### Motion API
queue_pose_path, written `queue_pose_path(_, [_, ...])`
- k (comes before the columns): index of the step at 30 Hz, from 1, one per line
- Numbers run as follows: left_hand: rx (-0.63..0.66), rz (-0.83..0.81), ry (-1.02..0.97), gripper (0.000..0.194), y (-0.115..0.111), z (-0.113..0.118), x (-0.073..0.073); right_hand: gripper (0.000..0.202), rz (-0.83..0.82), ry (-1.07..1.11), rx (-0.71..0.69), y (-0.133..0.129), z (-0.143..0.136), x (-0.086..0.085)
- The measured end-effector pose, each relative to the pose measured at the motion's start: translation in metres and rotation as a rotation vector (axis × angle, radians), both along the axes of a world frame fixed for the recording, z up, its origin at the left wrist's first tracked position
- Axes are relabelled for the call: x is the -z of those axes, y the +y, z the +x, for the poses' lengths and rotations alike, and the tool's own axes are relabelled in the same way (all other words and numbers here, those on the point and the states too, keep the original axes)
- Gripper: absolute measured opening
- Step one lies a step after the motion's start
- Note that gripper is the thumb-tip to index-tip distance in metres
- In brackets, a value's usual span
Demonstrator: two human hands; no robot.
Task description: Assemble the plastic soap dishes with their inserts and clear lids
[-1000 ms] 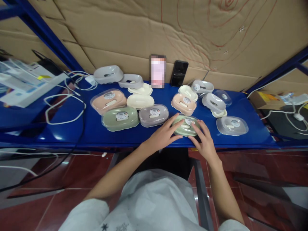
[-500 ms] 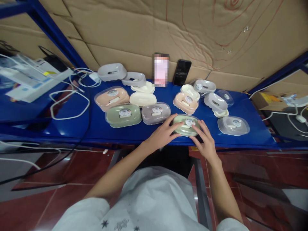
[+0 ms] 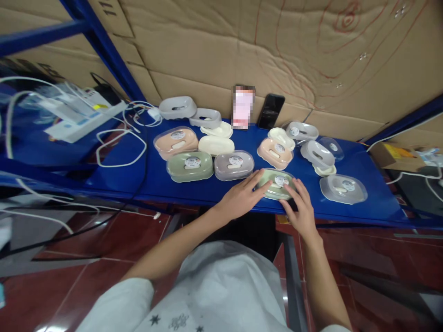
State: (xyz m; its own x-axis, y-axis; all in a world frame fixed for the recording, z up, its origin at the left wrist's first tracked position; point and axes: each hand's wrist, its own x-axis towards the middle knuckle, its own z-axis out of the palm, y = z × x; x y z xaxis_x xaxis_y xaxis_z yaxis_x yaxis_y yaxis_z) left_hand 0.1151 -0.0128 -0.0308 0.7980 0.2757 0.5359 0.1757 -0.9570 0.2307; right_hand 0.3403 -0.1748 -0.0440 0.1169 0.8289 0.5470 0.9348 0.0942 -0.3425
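A small green box with a clear lid (image 3: 276, 188) lies at the front edge of the blue shelf, between both hands. My left hand (image 3: 244, 196) rests on its left side with fingers apart. On its right side, the spread fingers of my right hand (image 3: 300, 206) touch the lid. Left of it sit a grey lidded box (image 3: 234, 167) and a larger green box (image 3: 190, 168). Behind it is a peach box (image 3: 275, 153). A clear-lidded grey box (image 3: 342, 190) stands to the right.
Grey trays (image 3: 178, 108) and cream inserts (image 3: 216, 145) lie toward the back. Two phones lean on the cardboard, one black (image 3: 272, 111). White cables (image 3: 121, 148) and a power strip (image 3: 86, 122) are at left. A small cardboard box (image 3: 398, 157) is at right.
The whole view has shifted, so the shelf and its contents appear farther right and slightly lower. Both hands remain at the small green box; my left fingers lie slightly closer together.
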Motion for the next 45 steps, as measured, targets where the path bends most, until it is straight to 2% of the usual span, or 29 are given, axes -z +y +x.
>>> queue_pose_path(2, [-0.021,0.001,-0.016,0.049,0.016,-0.018,-0.020,0.062,0.022,0.007,0.038,0.000,0.000,-0.001])
queue_pose_path(4, [-0.131,-0.021,-0.061,0.045,0.049,-0.041,-0.043,0.059,0.047,0.007,0.088,0.000,-0.002,-0.001])
queue_pose_path(7, [-0.344,-0.042,-0.078,0.035,0.125,-0.079,-0.069,0.059,0.060,-0.004,0.126,0.001,-0.004,-0.001])
queue_pose_path(9, [-0.489,-0.079,-0.019,0.037,0.182,-0.100,-0.076,0.061,0.061,-0.012,0.128,0.001,-0.005,-0.001])
queue_pose_path(11, [-0.590,-0.132,0.113,0.041,0.229,-0.112,-0.076,0.062,0.068,-0.021,0.128,0.001,-0.005,0.000])
queue_pose_path(14, [-0.572,-0.158,0.242,0.046,0.271,-0.108,-0.074,0.059,0.082,-0.029,0.130,0.002,-0.005,0.001])
queue_pose_path(18, [-0.482,-0.156,0.397,0.044,0.289,-0.073,-0.071,0.055,0.084,-0.037,0.140,0.003,-0.006,0.001])
queue_pose_path(21, [-0.484,-0.190,0.518,0.043,0.297,-0.049,-0.069,0.055,0.091,-0.042,0.143,0.004,-0.007,0.000])
queue_pose_path(23, [-0.495,-0.205,0.550,0.037,0.302,-0.043,-0.067,0.055,0.096,-0.040,0.139,0.005,-0.007,0.000])
queue_pose_path(26, [-0.468,-0.195,0.468,0.031,0.303,-0.045,-0.070,0.056,0.097,-0.037,0.136,0.005,-0.007,0.001])
queue_pose_path(28, [-0.435,-0.186,0.380,0.033,0.295,-0.048,-0.077,0.057,0.092,-0.036,0.147,0.004,-0.007,0.002])
queue_pose_path(31, [-0.381,-0.180,0.330,0.043,0.264,-0.050,-0.097,0.069,0.078,-0.056,0.173,0.004,-0.010,0.003])
queue_pose_path(34, [-0.275,-0.124,0.354,0.040,0.210,-0.041,-0.116,0.085,0.110,-0.121,0.172,0.014,-0.017,-0.005])
queue_pose_path(37, [-0.007,-0.010,0.397,0.031,0.144,-0.024,-0.123,0.086,0.203,-0.208,0.121,0.036,-0.030,-0.026])
queue_pose_path(40, [0.242,0.062,0.393,0.030,0.096,-0.012,-0.121,0.069,0.219,-0.196,0.034,0.059,-0.043,-0.052])
queue_pose_path(42, [0.298,0.058,0.344,0.034,0.090,-0.013,-0.120,0.048,0.213,-0.135,0.001,0.067,-0.048,-0.063])
queue_pose_path(43, [0.275,0.040,0.306,0.034,0.096,-0.016,-0.120,0.041,0.228,-0.103,0.006,0.068,-0.049,-0.065])
queue_pose_path(45, [0.139,-0.018,0.254,0.036,0.123,-0.026,-0.121,0.034,0.283,-0.054,0.050,0.063,-0.049,-0.062])
